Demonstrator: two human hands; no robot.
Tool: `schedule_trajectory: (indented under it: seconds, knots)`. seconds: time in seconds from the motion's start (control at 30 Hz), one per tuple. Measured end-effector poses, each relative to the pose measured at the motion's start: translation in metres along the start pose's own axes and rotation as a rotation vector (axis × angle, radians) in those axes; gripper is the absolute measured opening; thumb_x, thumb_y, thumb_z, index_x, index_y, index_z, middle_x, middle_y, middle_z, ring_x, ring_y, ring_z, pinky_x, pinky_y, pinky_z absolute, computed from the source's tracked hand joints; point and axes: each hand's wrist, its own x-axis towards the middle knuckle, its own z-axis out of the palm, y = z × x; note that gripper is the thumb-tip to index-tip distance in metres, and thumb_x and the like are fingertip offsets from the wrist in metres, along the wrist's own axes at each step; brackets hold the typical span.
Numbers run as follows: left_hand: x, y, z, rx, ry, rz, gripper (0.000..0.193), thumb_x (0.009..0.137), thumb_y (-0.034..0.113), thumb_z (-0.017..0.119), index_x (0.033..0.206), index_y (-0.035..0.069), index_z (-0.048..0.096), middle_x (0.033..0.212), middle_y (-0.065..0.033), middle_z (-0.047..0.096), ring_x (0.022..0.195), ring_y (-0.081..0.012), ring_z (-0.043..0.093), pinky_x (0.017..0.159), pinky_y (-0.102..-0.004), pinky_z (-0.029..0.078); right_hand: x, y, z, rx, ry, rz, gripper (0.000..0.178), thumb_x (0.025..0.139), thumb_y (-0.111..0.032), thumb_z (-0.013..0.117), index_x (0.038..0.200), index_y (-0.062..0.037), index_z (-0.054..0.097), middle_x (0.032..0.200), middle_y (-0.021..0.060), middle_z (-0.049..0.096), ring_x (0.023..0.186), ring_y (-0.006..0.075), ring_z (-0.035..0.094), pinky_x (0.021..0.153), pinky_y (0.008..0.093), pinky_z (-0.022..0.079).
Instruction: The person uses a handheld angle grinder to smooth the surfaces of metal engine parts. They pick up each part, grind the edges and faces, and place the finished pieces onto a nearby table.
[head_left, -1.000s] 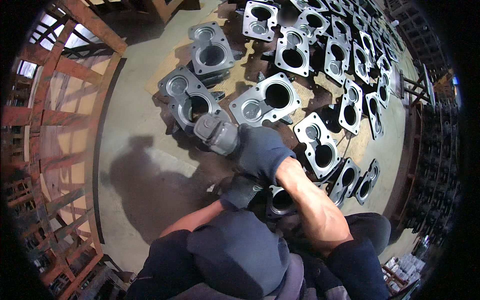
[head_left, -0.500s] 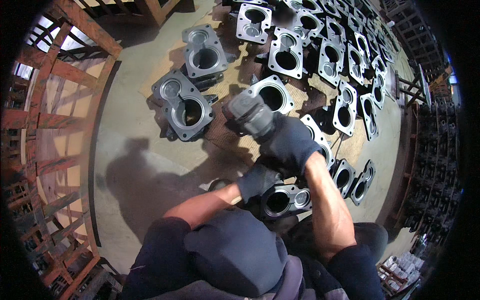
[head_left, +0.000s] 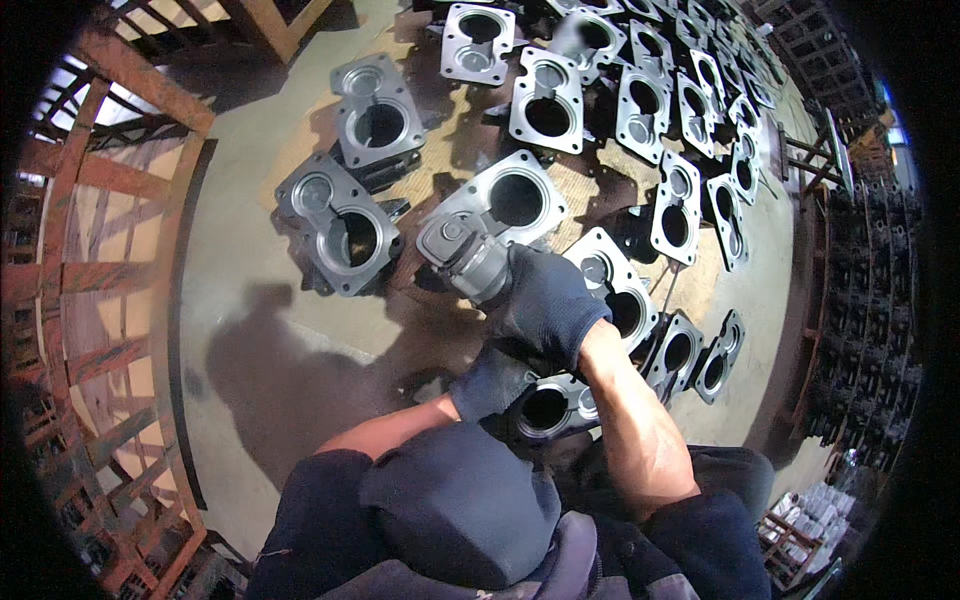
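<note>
- Right hand (head_left: 550, 305): dark glove, fingers wrapped around body of grey power tool (head_left: 478, 270).
- Left hand (head_left: 492, 382): dark glove, nearer and to the left of the right hand; fingers partly hidden, cannot tell whether it grasps anything.
- Tool position: squarish head points far-left, above the near-left end of central casting (head_left: 484, 210); contact cannot be determined.
- Central casting: flat flanged face up, large round bore toward its far-right end.
- Near casting (head_left: 570, 403): just right of left hand, partly covered by right forearm.
- Left casting (head_left: 327, 225): apart from tool, face up.
- More flanged castings spread far and right.
- Slatted rack (head_left: 110, 275), rusty orange, at far left of the floor (head_left: 235, 220).
</note>
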Motion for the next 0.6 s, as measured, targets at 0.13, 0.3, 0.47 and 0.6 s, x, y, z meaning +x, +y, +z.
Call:
schedule_trajectory:
  seconds: [0.13, 0.3, 0.47, 0.6]
  knots:
    - [0.023, 0.020, 0.011, 0.017, -0.027, -0.002, 0.043, 0.101, 0.009, 0.051, 0.143, 0.003, 0.045, 0.138, -0.0086, 0.052, 0.128, -0.0176, 0.047, 0.111, -0.0311, 0.038, -0.005, 0.008, -0.028, 0.009, 0.000, 0.119, 0.045, 0.067, -0.028, 0.076, 0.103, -0.0014, 0.068, 0.092, 0.0254, 0.071, 0.091, 0.0419, 0.070, 0.083, 0.0445, 0.055]
    - [0.071, 0.071, 0.030, 0.207, 0.018, 0.291, 0.034, 0.096, 0.006, 0.059, 0.130, 0.001, 0.059, 0.122, -0.0084, 0.064, 0.116, -0.0156, 0.055, 0.104, -0.0320, 0.045, 0.011, 0.048, -0.044, 0.030, 0.176, 0.119, 0.040, 0.063, -0.024, 0.076, 0.095, -0.0014, 0.070, 0.086, 0.0237, 0.071, 0.087, 0.0388, 0.071, 0.077, 0.0408, 0.056]
    - [0.096, 0.078, 0.024, 0.181, -0.052, 0.121, 0.048, 0.097, 0.007, 0.059, 0.142, 0.002, 0.046, 0.140, -0.0101, 0.053, 0.128, -0.0203, 0.050, 0.112, -0.0347, 0.038, 0.023, 0.057, -0.058, 0.011, 0.156, 0.022, 0.035, 0.062, -0.020, 0.074, 0.090, 0.0006, 0.069, 0.079, 0.0221, 0.070, 0.079, 0.0362, 0.071, 0.073, 0.0382, 0.056]
    - [0.095, 0.083, 0.037, 0.226, -0.032, 0.190, 0.043, 0.093, 0.007, 0.063, 0.135, 0.003, 0.056, 0.133, -0.0105, 0.059, 0.124, -0.0190, 0.053, 0.109, -0.0348, 0.041, 0.015, 0.071, -0.054, 0.057, 0.198, 0.084, 0.042, 0.070, -0.035, 0.074, 0.097, -0.0035, 0.072, 0.092, 0.0257, 0.071, 0.095, 0.0409, 0.069, 0.085, 0.0447, 0.055]
